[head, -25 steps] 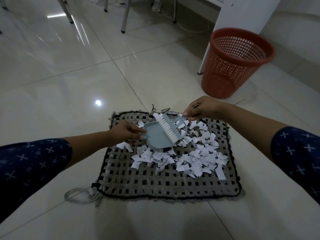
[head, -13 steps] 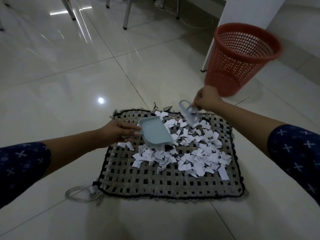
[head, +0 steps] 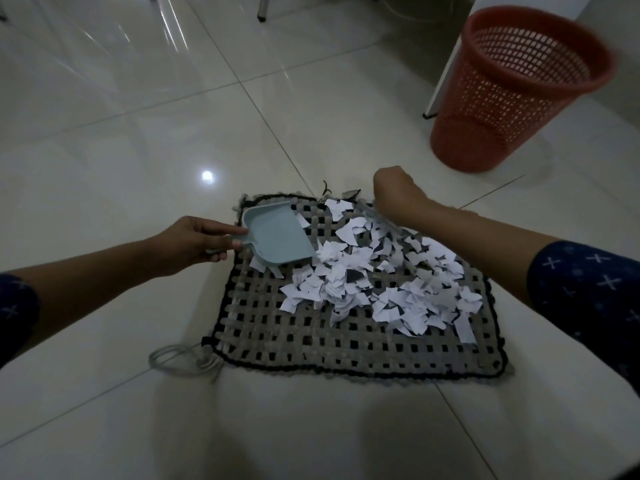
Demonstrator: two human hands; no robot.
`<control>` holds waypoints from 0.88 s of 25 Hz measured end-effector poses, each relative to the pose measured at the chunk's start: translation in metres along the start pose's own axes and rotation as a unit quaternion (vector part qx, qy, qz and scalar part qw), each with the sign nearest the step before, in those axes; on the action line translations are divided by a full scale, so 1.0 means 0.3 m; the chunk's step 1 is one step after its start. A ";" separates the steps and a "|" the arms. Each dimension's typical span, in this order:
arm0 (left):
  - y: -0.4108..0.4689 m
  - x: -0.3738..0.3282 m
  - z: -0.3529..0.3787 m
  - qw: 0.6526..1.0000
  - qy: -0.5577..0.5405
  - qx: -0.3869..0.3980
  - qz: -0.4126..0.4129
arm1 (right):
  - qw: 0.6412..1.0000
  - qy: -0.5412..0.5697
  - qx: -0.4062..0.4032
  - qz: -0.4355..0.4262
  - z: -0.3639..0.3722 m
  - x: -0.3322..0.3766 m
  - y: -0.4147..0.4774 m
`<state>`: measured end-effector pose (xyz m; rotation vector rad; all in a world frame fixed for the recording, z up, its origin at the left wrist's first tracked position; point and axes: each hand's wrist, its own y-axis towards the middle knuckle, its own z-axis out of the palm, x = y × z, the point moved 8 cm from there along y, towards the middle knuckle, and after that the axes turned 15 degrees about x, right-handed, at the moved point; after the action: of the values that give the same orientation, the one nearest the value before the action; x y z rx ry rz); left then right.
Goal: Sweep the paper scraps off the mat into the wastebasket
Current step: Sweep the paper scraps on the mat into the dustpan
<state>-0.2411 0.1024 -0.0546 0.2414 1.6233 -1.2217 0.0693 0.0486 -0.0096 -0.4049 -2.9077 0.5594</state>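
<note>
A grey and black woven mat (head: 332, 344) lies on the tiled floor. Several white paper scraps (head: 377, 278) are heaped across its far and right half. My left hand (head: 194, 244) grips the handle of a pale blue dustpan (head: 277, 237), which rests on the mat's far left corner with its lip against the scraps. My right hand (head: 398, 195) is a closed fist at the mat's far edge; the small brush it held earlier is hidden under it. The red mesh wastebasket (head: 512, 88) stands upright beyond the mat, to the right.
A white furniture panel (head: 446, 77) stands behind the wastebasket. A loop of grey cord (head: 173, 362) lies at the mat's near left corner. Metal chair legs (head: 263, 8) show at the top. Glossy floor tiles surround the mat.
The brush was lifted off the dustpan by my right hand and carried to the mat's far edge. My left hand pulled the dustpan left, to the mat's corner.
</note>
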 end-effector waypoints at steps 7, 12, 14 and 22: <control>-0.074 0.024 -0.073 1.000 -0.019 -0.016 -0.004 | 0.998 -0.013 0.009 -0.061 -0.101 0.137 0.061; -0.142 0.067 -0.067 0.999 -0.050 -0.019 -0.009 | 0.994 -0.070 0.050 -0.069 -0.063 0.170 0.102; -0.159 0.074 -0.066 0.998 -0.055 -0.020 -0.007 | 0.985 -0.098 0.102 -0.103 0.011 0.249 0.087; -0.206 0.097 -0.127 0.999 -0.045 -0.021 -0.011 | 0.940 -0.160 0.161 -0.254 0.036 0.271 -0.075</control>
<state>-0.3180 0.0927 -0.0442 0.1402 1.5765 -1.1974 -0.0154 0.0485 -0.0028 0.5113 -2.9446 1.0582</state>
